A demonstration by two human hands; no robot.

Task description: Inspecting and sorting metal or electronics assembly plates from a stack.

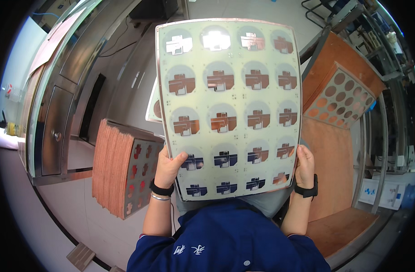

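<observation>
Held up before me is a large pale-green circuit board panel (232, 97) with a grid of round copper-patterned areas. My left hand (169, 165) grips its lower left edge, the thumb lying over the front face. On the opposite side, my right hand (305, 164) is closed on the lower right edge; its fingers behind the panel are partly hidden. Light glares off the panel's top row. To the left stands a thick stack of similar copper-edged panels (112, 170), close to my left forearm.
At the far left is a metal-framed bench with a drawer (57, 129). On the right, a brown wooden board stand (328, 167) carries a panel with round copper spots (341, 100). A white box (379, 194) sits beyond metal rails. Part of another panel (155, 106) shows behind the held one.
</observation>
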